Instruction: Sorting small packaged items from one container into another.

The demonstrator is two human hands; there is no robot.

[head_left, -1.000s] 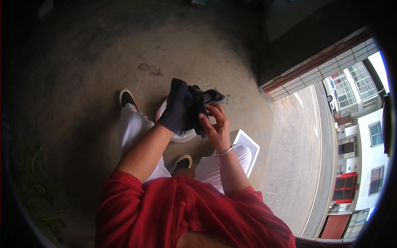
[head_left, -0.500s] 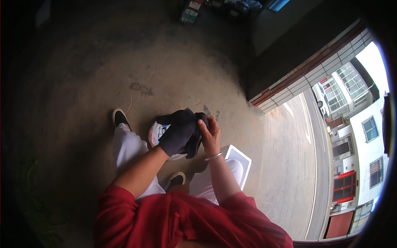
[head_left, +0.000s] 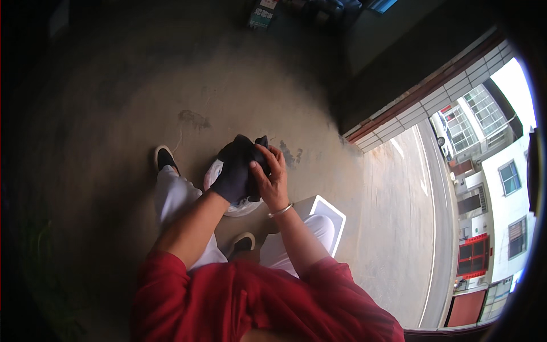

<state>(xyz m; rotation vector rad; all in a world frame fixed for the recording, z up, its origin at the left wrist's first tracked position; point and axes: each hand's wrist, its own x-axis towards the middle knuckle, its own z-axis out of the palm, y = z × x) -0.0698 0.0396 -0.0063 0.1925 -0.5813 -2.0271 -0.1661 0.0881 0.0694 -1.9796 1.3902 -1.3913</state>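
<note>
My left hand (head_left: 231, 174) is covered to the wrist by a dark glove (head_left: 227, 185), which hides its fingers. Against its right side my bare right hand (head_left: 272, 175) is closed, with thumb and fingers gripping dark fabric. Whether this fabric belongs to the same glove or to a second one, I cannot tell. Below and behind my hands, a white plastic bag (head_left: 244, 210) sits on the floor, partly hidden by the glove and my left forearm.
A white foam box (head_left: 337, 219) stands beside my right knee. My dark shoe (head_left: 164, 158) rests at the left of the bag. A tiled wall edge (head_left: 393, 132) borders the opening to a street at right. Dark items and a box (head_left: 262, 14) stand far back.
Both hands have shifted slightly left and up, closer together. The glove's thumb part no longer sticks out to the left, and my right fingers now lie over the dark fabric.
</note>
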